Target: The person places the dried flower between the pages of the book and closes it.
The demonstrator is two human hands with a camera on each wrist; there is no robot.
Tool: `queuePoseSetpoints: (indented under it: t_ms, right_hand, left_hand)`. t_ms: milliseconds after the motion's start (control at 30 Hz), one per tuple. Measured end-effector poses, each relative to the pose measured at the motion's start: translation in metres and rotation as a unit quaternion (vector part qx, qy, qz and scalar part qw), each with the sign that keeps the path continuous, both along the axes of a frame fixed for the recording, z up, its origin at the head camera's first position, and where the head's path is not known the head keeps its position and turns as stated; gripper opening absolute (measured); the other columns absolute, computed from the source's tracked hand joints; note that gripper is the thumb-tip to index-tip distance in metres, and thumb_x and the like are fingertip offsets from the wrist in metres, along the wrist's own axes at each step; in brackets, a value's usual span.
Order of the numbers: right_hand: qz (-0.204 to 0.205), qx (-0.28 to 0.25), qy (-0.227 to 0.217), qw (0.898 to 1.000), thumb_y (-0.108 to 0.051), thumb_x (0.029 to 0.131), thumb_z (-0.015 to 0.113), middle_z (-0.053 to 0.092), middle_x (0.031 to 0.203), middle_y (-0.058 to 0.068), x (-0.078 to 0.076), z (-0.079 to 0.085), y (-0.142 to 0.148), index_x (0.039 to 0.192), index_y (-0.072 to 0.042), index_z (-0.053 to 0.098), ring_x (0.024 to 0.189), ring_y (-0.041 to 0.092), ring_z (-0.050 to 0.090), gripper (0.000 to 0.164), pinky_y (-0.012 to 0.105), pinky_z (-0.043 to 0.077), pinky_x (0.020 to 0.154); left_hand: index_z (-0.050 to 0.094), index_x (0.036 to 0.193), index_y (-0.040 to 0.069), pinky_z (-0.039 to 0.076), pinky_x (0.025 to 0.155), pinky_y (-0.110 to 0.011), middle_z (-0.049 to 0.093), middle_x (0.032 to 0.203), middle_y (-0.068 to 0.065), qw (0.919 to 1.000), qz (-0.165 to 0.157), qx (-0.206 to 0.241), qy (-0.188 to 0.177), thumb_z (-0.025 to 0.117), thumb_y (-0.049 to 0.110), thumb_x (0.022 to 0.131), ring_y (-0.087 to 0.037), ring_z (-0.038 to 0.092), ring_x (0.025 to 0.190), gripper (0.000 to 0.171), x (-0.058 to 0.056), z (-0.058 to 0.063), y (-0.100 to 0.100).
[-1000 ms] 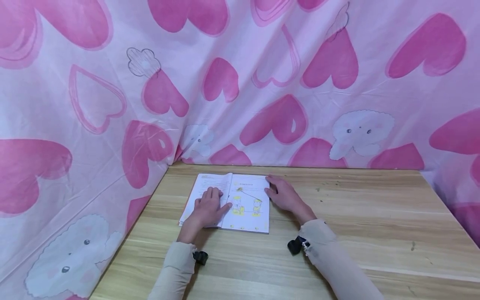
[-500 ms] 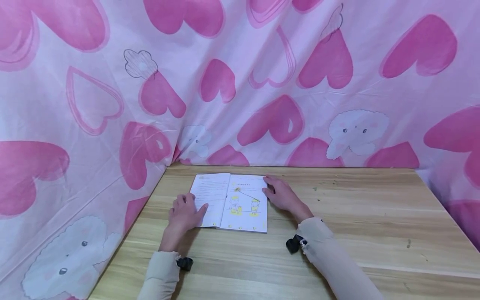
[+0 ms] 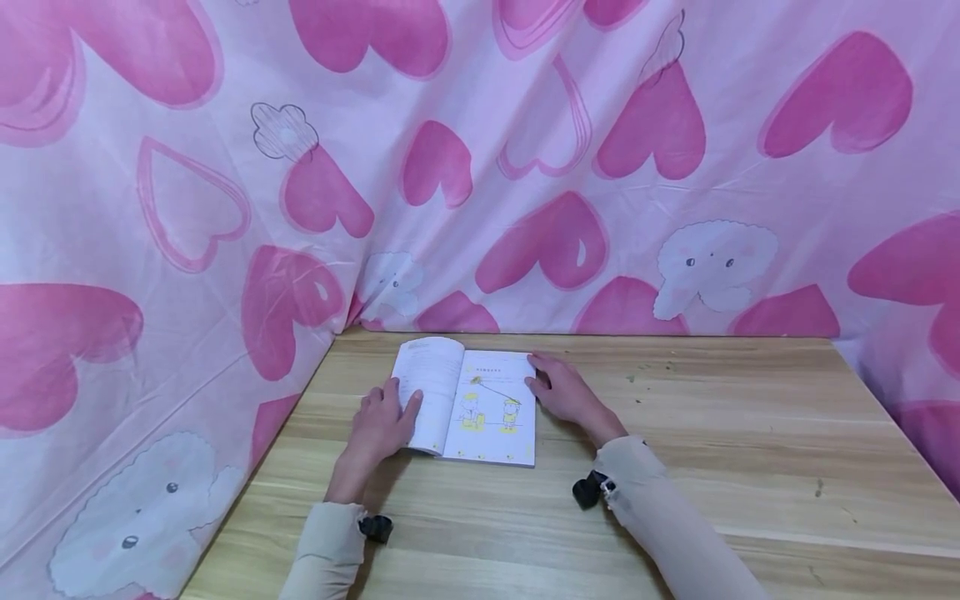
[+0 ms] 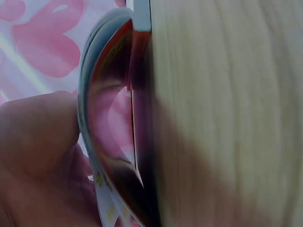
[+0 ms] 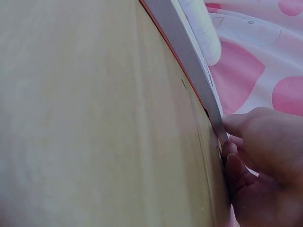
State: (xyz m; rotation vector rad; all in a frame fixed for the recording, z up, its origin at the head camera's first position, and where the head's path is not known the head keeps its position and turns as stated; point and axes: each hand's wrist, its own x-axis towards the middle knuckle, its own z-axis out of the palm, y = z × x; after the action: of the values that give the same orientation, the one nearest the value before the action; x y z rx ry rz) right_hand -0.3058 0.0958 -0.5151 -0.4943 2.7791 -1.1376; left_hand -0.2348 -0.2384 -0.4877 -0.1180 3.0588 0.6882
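An open book [image 3: 491, 417] lies on the wooden table, with yellow line drawings on its right page. My left hand [image 3: 381, 421] holds the book's left side, thumb over the page and fingers at the outer edge. In the left wrist view, the left-hand pages and reddish cover [image 4: 111, 52] bow up off the table beside the thumb [image 4: 42, 127]. At the upper right edge, my right hand [image 3: 566, 387] pinches the book. The right wrist view has its thumb on top of the thick page block [image 5: 189, 52] and fingertips against the edge; their undersides are partly hidden.
The wooden table [image 3: 750, 450] extends to the right and in front of the book. A pink heart-patterned cloth [image 3: 525, 167] hangs behind the table and along its left side. Black wrist cameras [image 3: 588, 490] sit on both sleeves.
My left hand has moved from the book's middle to its left edge, and the left pages have now curved upward. The right hand stays at the right edge.
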Motion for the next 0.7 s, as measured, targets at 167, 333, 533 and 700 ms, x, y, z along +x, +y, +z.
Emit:
queuePoseSetpoints:
  t_ms: [167, 333, 533, 700]
  right_hand:
    - [0.001, 0.000, 0.003, 1.000, -0.026, 0.113, 0.060, 0.037, 0.175, 0.014, 0.000, 0.000, 0.000, 0.165, -0.005, 0.042, 0.162, 0.035, 0.037, 0.059, 0.052, 0.040, 0.127]
    - [0.001, 0.001, 0.008, 1.000, -0.026, 0.112, 0.060, 0.038, 0.175, 0.014, -0.001, -0.003, 0.000, 0.165, -0.005, 0.042, 0.162, 0.035, 0.037, 0.059, 0.052, 0.040, 0.127]
    - [0.003, 0.001, 0.010, 1.000, -0.027, 0.112, 0.060, 0.038, 0.175, 0.015, -0.001, -0.004, 0.000, 0.165, -0.005, 0.042, 0.162, 0.036, 0.037, 0.060, 0.052, 0.039, 0.127]
    - [0.001, -0.001, 0.009, 1.000, -0.026, 0.112, 0.060, 0.037, 0.175, 0.014, -0.001, -0.004, 0.001, 0.165, -0.005, 0.042, 0.163, 0.036, 0.036, 0.060, 0.052, 0.039, 0.127]
  left_hand:
    - [0.031, 0.164, -0.004, 0.038, 0.121, -0.069, 0.045, 0.160, -0.035, 0.9974, -0.014, 0.071, -0.001, 0.043, 0.054, 0.113, -0.052, 0.046, 0.147, 0.078, -0.003, 0.002, 0.006]
    - [0.030, 0.166, 0.002, 0.042, 0.123, -0.061, 0.049, 0.162, -0.026, 0.9905, -0.024, 0.133, 0.024, 0.051, 0.055, 0.111, -0.041, 0.053, 0.146, 0.079, -0.006, 0.003, 0.012]
    - [0.036, 0.163, 0.006, 0.052, 0.113, -0.058, 0.050, 0.153, -0.023, 0.9876, -0.026, 0.126, 0.090, 0.068, 0.048, 0.104, -0.038, 0.058, 0.128, 0.079, -0.004, 0.014, 0.021]
    - [0.046, 0.160, 0.009, 0.055, 0.110, -0.054, 0.053, 0.151, -0.019, 0.9807, -0.060, 0.114, 0.147, 0.079, 0.032, 0.100, -0.035, 0.058, 0.127, 0.073, 0.000, 0.031, 0.032]
